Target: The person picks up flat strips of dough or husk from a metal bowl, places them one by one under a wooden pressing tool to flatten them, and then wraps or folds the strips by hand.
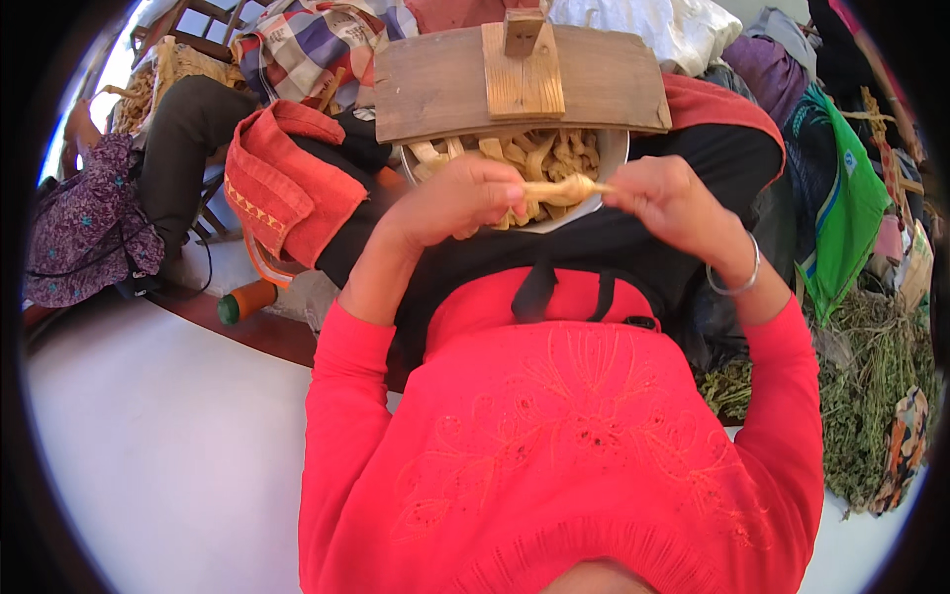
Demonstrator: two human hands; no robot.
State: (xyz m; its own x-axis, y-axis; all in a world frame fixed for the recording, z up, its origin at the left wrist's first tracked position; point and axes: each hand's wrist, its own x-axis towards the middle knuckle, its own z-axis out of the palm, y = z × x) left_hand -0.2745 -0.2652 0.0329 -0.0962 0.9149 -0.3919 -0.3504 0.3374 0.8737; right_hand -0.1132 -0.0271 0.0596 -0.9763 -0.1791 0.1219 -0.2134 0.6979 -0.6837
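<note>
A pale yellow strip [569, 189] with a knotted bulge in its middle is stretched between my two hands. My left hand [463, 198] is closed on one end, fingertips pinched together. At the other end my right hand [665, 193], below a silver bangle, pinches the strip too. Just under the strip, a round pale basin [620, 148] sits at my lap. It holds many similar yellowish pieces [539, 153], some looking twisted or knotted. Across the basin's far side lies a wooden board [426, 89] with a wooden block [524, 74] fixed on it, hiding part of the contents.
A red towel [292, 188] drapes over my left knee. Beside it lies an orange-brown spool [247, 301]. Dried green plants [871, 386] and a green cloth [849, 198] are at right. Another person's dark-clad leg [183, 148] is at the left, near a patterned purple cloth [94, 228].
</note>
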